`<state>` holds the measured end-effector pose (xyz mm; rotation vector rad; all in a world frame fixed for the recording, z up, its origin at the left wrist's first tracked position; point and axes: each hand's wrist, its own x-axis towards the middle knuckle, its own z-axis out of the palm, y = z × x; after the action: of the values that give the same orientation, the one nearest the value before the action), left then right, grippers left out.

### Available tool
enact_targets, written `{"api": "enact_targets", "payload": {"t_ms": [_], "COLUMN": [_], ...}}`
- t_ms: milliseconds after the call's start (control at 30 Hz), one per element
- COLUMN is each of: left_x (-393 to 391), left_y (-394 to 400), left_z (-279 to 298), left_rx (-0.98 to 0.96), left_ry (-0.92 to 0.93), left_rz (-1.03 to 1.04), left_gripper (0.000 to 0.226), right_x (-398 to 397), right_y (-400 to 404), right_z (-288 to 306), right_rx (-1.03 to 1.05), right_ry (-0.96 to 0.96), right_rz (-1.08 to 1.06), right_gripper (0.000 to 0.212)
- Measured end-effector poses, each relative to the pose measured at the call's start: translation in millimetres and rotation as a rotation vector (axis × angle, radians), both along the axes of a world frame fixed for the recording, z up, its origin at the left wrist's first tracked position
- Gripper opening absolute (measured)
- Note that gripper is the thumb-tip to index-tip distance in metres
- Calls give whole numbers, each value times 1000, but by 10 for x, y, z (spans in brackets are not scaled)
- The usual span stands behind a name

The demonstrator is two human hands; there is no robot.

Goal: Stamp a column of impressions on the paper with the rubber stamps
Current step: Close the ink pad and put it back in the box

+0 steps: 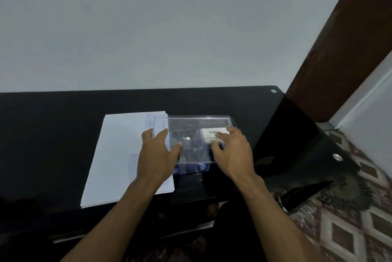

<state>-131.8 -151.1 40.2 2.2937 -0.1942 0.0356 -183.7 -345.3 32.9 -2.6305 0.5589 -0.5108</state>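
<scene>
- Nearest the camera, two bare forearms reach forward over the near edge of a glossy black worktop [53, 126].
- The left hand [156, 155] lies with relaxed, spread fingers on the left end of a clear plastic box [197, 122], thumb on its lid; it grips nothing.
- The right hand [231, 151] rests the same way on the box's right end, fingers straight over a white label [209, 132] inside.
- The box sits on the worktop between both hands, its left end overlapping a stack of white paper [118, 151].
- Dark shapes inside are probably the rubber stamps; they are too blurred to tell.
- The box looks light, stiff and slippery, likely to slide on the gloss; take hold of the lid's two short ends.
- The paper is thin and loose, so it may shift under a stamp unless held flat.
- A patterned floor [360, 230] shows on the right.
</scene>
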Motion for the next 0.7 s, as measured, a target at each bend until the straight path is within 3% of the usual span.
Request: {"api": "enact_targets", "payload": {"t_ms": [700], "left_x": [-3], "left_y": [-417], "left_z": [-110], "left_rx": [46], "left_ry": [11], "left_rz": [51], "left_gripper": [60], "right_x": [78], "right_y": [-469], "right_z": [-135], "right_rx": [29], "right_ry": [7], "right_rz": [66], "right_gripper": [42]}}
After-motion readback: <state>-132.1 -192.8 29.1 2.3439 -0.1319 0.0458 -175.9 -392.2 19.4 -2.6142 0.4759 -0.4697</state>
